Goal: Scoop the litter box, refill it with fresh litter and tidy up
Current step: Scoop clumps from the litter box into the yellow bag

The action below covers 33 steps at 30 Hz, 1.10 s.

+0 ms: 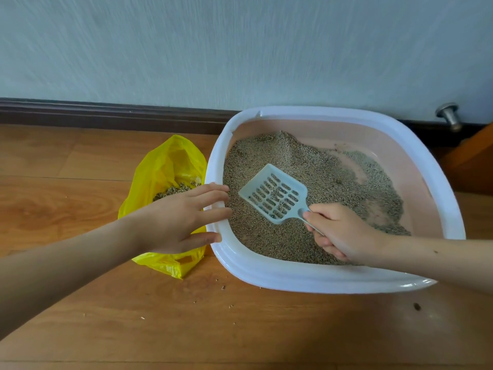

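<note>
A white-rimmed litter box (266,271) with a pink inside stands on the wooden floor against the wall. Brownish-grey litter (306,169) covers most of its bottom, heaped at the back left, with bare pink patches at the right. My right hand (338,231) grips the handle of a pale slotted scoop (274,198), whose blade is held over the litter with a few grains in it. My left hand (184,217) rests with straight fingers on the box's left rim. A yellow plastic bag (165,166) lies open left of the box, with scooped litter inside.
Loose litter grains (223,287) are scattered on the floor in front of the box. A dark baseboard (106,113) runs along the pale wall. A metal door stop (449,116) sticks out at the right, beside a wooden edge (472,161).
</note>
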Motion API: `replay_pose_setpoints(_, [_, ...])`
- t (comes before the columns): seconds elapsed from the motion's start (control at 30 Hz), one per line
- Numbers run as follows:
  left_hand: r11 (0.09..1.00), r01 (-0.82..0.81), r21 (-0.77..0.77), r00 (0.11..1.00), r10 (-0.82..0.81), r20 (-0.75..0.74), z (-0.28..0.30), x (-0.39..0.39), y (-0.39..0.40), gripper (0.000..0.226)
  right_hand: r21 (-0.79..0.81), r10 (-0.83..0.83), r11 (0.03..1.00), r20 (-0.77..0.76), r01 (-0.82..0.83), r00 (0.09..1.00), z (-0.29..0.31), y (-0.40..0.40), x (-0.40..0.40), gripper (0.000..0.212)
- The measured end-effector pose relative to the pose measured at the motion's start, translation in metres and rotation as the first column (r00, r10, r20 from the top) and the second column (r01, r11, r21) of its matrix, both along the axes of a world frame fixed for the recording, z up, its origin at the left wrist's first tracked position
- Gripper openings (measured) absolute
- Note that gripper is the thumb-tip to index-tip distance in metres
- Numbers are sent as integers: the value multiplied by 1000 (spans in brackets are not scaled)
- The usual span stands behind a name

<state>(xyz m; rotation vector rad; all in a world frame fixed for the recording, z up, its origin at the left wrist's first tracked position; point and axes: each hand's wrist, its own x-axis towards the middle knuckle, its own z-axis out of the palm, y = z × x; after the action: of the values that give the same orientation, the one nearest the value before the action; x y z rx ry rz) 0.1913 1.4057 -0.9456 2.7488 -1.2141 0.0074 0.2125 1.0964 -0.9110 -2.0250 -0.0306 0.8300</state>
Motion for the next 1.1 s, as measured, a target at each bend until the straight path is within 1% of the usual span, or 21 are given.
replay_pose_setpoints(0.13, [1000, -7, 8, 1000, 7, 4, 0, 0, 1, 51, -15, -22, 1000, 55, 23, 998, 3, 2, 7, 30])
replay_pose_setpoints(0.27, [1000, 5, 1, 1000, -5, 27, 0, -1, 1, 50, -13, 6, 1000, 130, -4, 992, 16, 11, 20, 31])
replay_pose_setpoints(0.4, [1000, 6, -2, 999, -6, 53, -2, -3, 1, 47, 2, 61, 998, 210, -62, 976, 34, 40, 38, 32])
replay_pose_setpoints(0.53, [1000, 11, -22, 998, -9, 58, 0, -4, 6, 47, 6, 130, 991, 214, -134, 968, 45, 82, 51, 28])
replay_pose_setpoints(0.63, [995, -70, -71, 994, 76, 84, 5, -7, 25, 45, -22, 196, 980, 247, -197, 949, 47, 111, 55, 24])
replay_pose_setpoints(0.73, [973, -208, -100, 966, 220, 136, 5, -11, 54, 36, -129, 309, 951, 314, -282, 898, 42, 132, 57, 22])
replay_pose_setpoints(0.77, [955, -281, -100, 945, 293, 143, 3, -13, 63, 34, -189, 358, 932, 340, -310, 870, 40, 138, 57, 23])
replay_pose_setpoints(0.83, [884, -457, -97, 877, 466, 116, -2, -15, 77, 35, -350, 479, 868, 400, -353, 781, 36, 149, 57, 27])
replay_pose_setpoints(0.87, [836, -542, -86, 832, 549, 80, -3, -17, 82, 39, -423, 535, 830, 420, -363, 733, 35, 154, 56, 29])
replay_pose_setpoints(0.93, [721, -692, -42, 722, 692, -19, -8, -20, 87, 48, -517, 609, 773, 442, -368, 658, 33, 164, 55, 29])
replay_pose_setpoints(1.03, [556, -831, 31, 545, 823, -160, -15, -22, 90, 59, -646, 725, 664, 433, -376, 535, 32, 177, 53, 22])
replay_pose_setpoints(1.1, [493, -869, 45, 467, 847, -255, -20, -22, 91, 61, -754, 808, 561, 409, -342, 423, 31, 186, 51, 16])
